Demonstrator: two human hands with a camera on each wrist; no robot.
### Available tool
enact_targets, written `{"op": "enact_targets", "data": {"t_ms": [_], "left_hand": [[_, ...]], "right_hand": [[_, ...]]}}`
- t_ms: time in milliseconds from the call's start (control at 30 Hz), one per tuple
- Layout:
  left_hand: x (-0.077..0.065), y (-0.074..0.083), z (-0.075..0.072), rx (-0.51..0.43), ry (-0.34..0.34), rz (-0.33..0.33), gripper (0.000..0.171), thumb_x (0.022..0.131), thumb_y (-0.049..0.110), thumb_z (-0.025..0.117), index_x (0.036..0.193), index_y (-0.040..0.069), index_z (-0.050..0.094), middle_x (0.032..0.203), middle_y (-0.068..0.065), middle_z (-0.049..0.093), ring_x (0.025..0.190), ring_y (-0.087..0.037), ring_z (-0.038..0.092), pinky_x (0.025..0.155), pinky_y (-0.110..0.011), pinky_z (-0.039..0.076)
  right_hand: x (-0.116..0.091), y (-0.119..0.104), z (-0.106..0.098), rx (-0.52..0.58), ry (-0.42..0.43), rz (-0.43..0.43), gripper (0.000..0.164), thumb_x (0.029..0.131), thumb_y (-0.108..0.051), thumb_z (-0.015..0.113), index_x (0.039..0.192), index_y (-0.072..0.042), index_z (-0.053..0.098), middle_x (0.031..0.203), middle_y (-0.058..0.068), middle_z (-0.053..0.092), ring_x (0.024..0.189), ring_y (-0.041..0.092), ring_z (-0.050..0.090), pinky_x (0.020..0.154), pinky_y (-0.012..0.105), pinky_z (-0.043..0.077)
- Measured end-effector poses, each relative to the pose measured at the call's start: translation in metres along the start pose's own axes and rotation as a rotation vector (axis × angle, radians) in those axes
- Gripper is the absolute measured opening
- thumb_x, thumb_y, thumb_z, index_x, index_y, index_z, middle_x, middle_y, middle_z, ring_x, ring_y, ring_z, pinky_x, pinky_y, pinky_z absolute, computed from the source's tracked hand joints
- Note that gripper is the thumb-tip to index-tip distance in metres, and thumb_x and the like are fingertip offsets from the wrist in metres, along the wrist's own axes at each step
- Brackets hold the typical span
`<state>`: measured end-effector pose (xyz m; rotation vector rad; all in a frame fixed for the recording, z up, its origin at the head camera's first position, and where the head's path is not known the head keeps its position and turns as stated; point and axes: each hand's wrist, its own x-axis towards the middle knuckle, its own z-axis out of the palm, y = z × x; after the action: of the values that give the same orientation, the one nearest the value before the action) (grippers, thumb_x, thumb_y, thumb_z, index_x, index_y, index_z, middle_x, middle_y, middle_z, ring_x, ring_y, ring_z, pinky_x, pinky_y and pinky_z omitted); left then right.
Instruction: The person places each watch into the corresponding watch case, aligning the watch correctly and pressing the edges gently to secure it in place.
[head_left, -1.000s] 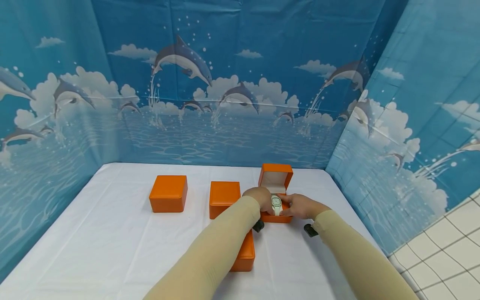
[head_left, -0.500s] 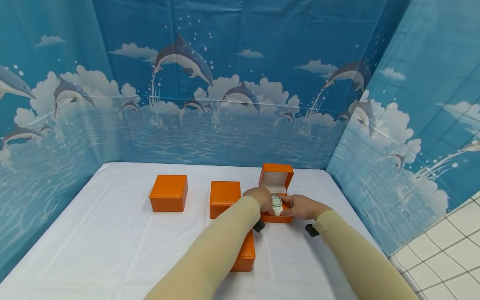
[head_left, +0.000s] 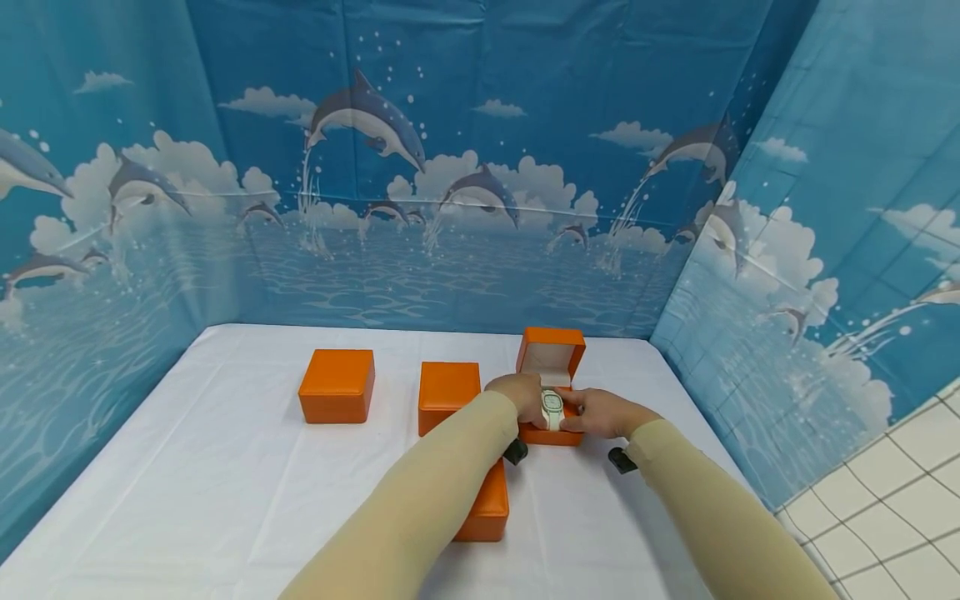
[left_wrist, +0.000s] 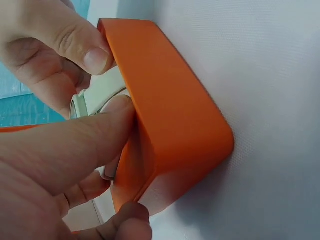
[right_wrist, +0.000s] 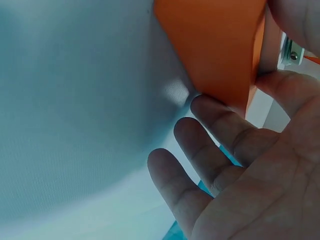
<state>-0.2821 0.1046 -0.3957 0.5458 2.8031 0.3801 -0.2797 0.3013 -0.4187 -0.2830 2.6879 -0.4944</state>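
Note:
A pale green wristwatch [head_left: 552, 403] sits face up inside an orange watch box [head_left: 552, 437] whose lid [head_left: 553, 337] stands open at the back. My left hand [head_left: 519, 394] is at the watch's left side. In the left wrist view, the left thumb [left_wrist: 116, 117] presses on the strap inside the front wall, with fingers down beside the watch. From the right, my right hand [head_left: 606, 413] holds the watch with thumb and index finger. Its other fingers [right_wrist: 220, 117] lie relaxed along the outside of the box in the right wrist view. Part of the strap is hidden by the fingers.
Shut orange boxes stand around: one at far left [head_left: 337, 386], one just left of the open box [head_left: 448, 392], and one in front [head_left: 486, 508], partly under the left sleeve. A white cloth [head_left: 225, 483] covers the table. A dolphin-print curtain [head_left: 450, 275] hangs behind it.

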Motion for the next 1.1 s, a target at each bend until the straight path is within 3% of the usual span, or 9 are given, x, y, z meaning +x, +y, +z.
{"op": "enact_targets", "data": {"t_ms": [100,333,1100], "left_hand": [[0.002,-0.0014,0.0007,-0.016,0.006,0.007,0.063,0.085,0.041,0.089,0.137,0.015,0.062,0.106,0.0,0.072,0.086,-0.015,0.061,0.08,-0.03,0.054],[0.0013,-0.0029,0.0011,-0.061,0.01,0.005,0.06,0.084,0.038,0.089,0.133,0.015,0.063,0.104,-0.001,0.07,0.086,-0.016,0.06,0.08,-0.03,0.053],[-0.0005,-0.0019,0.0021,-0.089,0.016,-0.02,0.055,0.085,0.037,0.088,0.128,0.012,0.065,0.103,-0.002,0.07,0.085,-0.018,0.06,0.079,-0.032,0.054]], "right_hand": [[0.0004,-0.0008,0.0006,0.006,0.004,0.002,0.08,0.097,-0.04,0.074,0.165,-0.018,0.037,0.135,0.016,0.063,0.112,0.03,0.057,0.102,0.051,0.051],[0.0014,-0.0002,0.0021,0.019,0.018,0.013,0.078,0.097,-0.037,0.075,0.164,-0.018,0.04,0.132,0.014,0.064,0.108,0.027,0.056,0.096,0.047,0.051],[-0.002,-0.0065,0.0003,-0.045,-0.002,0.019,0.076,0.102,-0.038,0.069,0.166,-0.018,0.034,0.139,0.018,0.062,0.116,0.031,0.058,0.109,0.054,0.048]]}}
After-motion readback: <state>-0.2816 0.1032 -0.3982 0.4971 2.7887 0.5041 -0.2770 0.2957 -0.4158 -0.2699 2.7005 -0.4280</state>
